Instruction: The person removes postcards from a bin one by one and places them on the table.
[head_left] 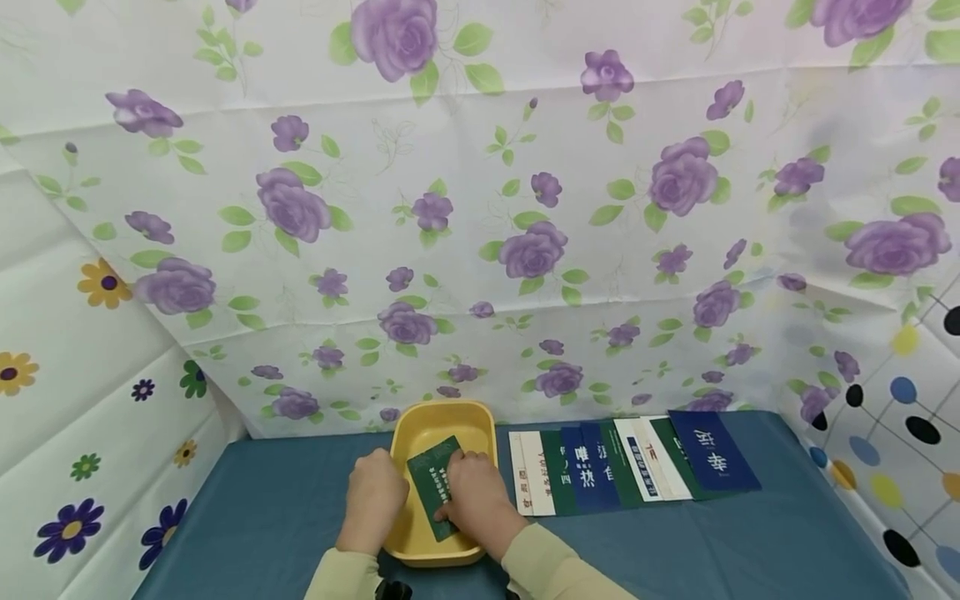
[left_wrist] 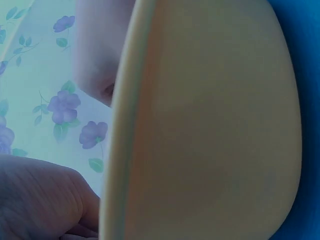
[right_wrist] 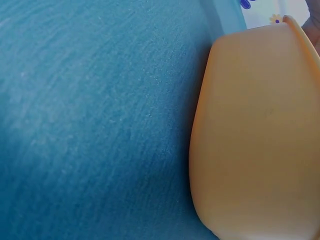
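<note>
A yellow plastic basin stands near the front of the table, and its outer wall fills much of both wrist views. Inside it, a dark green card with white print lies tilted under my right hand. The right thumb is at the card's lower edge and the fingers are over its upper right part, pinching it. My left hand is bent over the basin's left rim, knuckles up. Its fingertips are hidden, and I cannot tell whether they grip anything.
To the right of the basin, an overlapping row of white, green and navy printed cards lies on the blue-covered table. A flowered sheet hangs behind, with patterned sheets at both sides.
</note>
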